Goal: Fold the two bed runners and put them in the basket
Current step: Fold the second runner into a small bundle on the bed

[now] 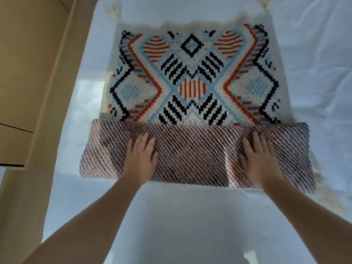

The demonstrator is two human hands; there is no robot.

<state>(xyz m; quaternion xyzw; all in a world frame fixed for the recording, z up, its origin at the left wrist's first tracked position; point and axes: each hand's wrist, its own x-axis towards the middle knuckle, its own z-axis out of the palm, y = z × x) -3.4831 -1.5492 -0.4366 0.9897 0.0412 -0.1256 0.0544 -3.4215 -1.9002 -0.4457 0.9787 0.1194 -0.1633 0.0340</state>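
Observation:
A knitted bed runner point(192, 80) with orange, light blue and dark geometric patterns lies spread on the white bed. Its near end is folded over, showing the striped reverse side as a band point(198, 153) across the width. My left hand point(142, 159) presses flat on the left part of that folded band, fingers straight. My right hand point(260, 159) presses flat on the right part in the same way. Cream tassels point(114, 11) hang from the runner's far corners. Only this one runner shows, and no basket is in view.
The bed's white sheet point(190, 221) spreads all around the runner. Tan wooden cabinetry point(28, 73) stands along the left side of the bed. More cream fringe point(323, 189) trails off the fold's right end.

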